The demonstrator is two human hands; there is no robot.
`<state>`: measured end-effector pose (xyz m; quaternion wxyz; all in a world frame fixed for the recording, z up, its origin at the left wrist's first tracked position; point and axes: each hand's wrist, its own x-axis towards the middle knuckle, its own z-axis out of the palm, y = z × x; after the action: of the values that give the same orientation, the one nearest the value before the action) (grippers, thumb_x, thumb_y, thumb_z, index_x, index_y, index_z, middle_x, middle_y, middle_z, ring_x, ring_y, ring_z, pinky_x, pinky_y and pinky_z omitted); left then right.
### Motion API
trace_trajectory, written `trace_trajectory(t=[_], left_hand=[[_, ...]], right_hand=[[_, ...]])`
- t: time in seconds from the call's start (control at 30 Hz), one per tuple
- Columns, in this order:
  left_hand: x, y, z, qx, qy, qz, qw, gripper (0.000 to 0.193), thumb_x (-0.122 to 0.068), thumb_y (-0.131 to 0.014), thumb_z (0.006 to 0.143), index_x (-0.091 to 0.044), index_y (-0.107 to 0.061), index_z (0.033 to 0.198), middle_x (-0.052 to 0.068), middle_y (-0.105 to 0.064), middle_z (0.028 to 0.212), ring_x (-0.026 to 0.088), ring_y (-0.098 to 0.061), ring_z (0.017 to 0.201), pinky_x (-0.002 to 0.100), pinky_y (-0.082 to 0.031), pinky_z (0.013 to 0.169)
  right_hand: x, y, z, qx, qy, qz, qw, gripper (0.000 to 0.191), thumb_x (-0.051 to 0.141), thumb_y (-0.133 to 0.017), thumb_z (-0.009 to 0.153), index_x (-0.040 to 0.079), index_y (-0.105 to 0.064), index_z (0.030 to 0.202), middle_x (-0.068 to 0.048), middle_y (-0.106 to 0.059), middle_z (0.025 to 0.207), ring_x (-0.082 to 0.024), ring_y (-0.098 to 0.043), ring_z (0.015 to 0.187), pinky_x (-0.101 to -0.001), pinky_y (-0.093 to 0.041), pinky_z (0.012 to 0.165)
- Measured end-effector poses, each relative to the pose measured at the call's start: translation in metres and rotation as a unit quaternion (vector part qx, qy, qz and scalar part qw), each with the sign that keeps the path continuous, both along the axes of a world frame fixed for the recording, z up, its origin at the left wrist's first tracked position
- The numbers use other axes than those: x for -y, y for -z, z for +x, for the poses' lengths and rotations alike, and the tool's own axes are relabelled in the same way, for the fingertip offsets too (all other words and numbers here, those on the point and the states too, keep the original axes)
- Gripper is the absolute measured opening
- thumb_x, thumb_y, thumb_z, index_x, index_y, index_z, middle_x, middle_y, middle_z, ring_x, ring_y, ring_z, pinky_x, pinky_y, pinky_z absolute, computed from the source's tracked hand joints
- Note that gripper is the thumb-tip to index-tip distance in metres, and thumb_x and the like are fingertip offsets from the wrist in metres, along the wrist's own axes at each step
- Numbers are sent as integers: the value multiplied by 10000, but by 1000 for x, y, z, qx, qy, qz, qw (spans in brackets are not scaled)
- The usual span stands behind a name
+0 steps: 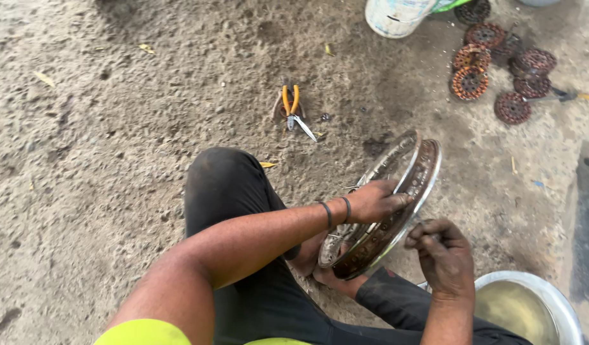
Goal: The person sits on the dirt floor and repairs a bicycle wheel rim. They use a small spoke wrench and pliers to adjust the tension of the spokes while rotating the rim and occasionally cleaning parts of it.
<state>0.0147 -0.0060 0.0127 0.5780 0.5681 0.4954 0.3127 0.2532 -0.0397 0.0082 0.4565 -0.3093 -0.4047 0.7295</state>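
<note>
A rusty chrome wheel rim (406,167) stands on edge between my legs, leaning against my foot. My left hand (376,200) reaches across and grips the rim's upper edge, fingers curled over it. My right hand (443,250) sits just right of the rim's lower edge, fingers pinched on something small and metallic that I cannot make out. I am sitting on the ground in dark trousers (225,185).
Orange-handled pliers (290,102) lie on the rough concrete ahead of my knee. Several rusty round coil parts (471,82) lie at the upper right near a white bucket (395,15). A steel bowl of yellowish liquid (542,289) stands at the lower right.
</note>
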Motion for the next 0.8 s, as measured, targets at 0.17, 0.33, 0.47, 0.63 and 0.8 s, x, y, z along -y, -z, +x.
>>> trace_trajectory(t=[0.17,0.33,0.47,0.63,0.8], left_hand=[[0,14,11,-67,-22,78,994,509,-424,-559,1019,-34,-616,1341,216,-682,1290,363,-665,1213,459,-508,1050],[6,23,33,-220,-44,197,954,791,-546,-575,933,-117,-377,1568,148,-266,1684,510,-281,1475,616,-263,1175],[16,16,32,-310,-35,300,901,837,-591,-565,899,-133,-387,1577,100,-286,1681,491,-231,1560,667,-219,1158],[22,-16,15,-339,-2,250,907,739,-610,-558,873,-103,-548,1411,121,-561,1465,333,-513,1394,626,-339,1138],[31,-42,14,-367,-21,218,904,581,-600,-597,884,-83,-645,1144,135,-742,1056,311,-695,1091,526,-452,1087]], right_hand=[[-18,49,4,-115,94,-51,988,250,159,-723,1067,-2,-650,1243,-138,-708,1064,-249,-684,980,-398,-582,921],[-55,78,-36,11,150,-145,978,515,345,-470,1077,85,-500,1520,-118,-605,1475,-271,-606,1321,-413,-503,1136],[-75,64,-77,3,41,-61,997,598,471,-314,1096,179,-294,1619,-39,-396,1619,-234,-407,1467,-444,-371,1203],[-85,56,-91,-12,38,-113,993,594,507,-332,1120,117,-383,1565,-108,-487,1479,-267,-457,1377,-446,-380,1193],[-55,72,-71,325,-64,273,903,430,352,-452,1103,57,-452,1416,-107,-549,1345,-235,-504,1272,-411,-393,1133]])
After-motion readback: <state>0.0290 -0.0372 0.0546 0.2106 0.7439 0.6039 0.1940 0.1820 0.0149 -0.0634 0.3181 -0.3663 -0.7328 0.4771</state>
